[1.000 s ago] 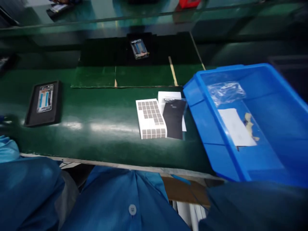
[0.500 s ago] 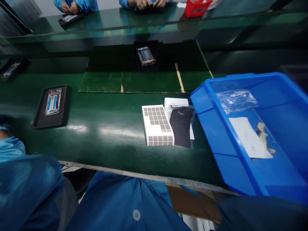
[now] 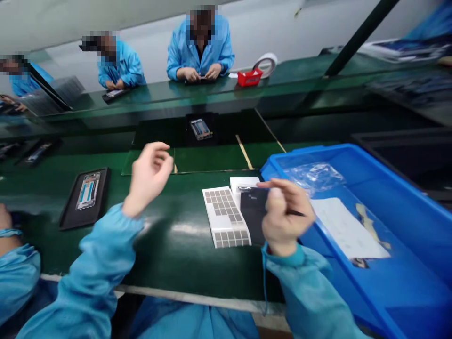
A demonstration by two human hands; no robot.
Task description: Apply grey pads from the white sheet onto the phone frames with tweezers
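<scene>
My left hand [image 3: 150,176] is raised above the green bench, its fingers loosely curled with a gap to the thumb and nothing visible in them. My right hand [image 3: 286,219] is over the right edge of a black sheet [image 3: 252,209], beside the blue bin. A thin dark tool [image 3: 295,213] sticks out from its bent fingers; its kind cannot be made out. Left of the black sheet lies a white sticker sheet [image 3: 222,219] with rows of grey squares, its near end curled. White paper [image 3: 243,181] shows behind the black sheet.
A blue bin [image 3: 319,226] with clear plastic and white paper stands at right. A black tray [image 3: 72,214] holding a phone frame [image 3: 88,190] lies at left. Another phone frame [image 3: 201,129] sits on the raised green board [image 3: 212,157]. Co-workers [image 3: 201,47] sit opposite; a neighbour's sleeve [image 3: 21,273] is at left.
Both my hands have come up into view over the bench, the right one with a thin dark tool. The view has tilted up, showing more of the co-workers opposite. The sheets lie much as before.
</scene>
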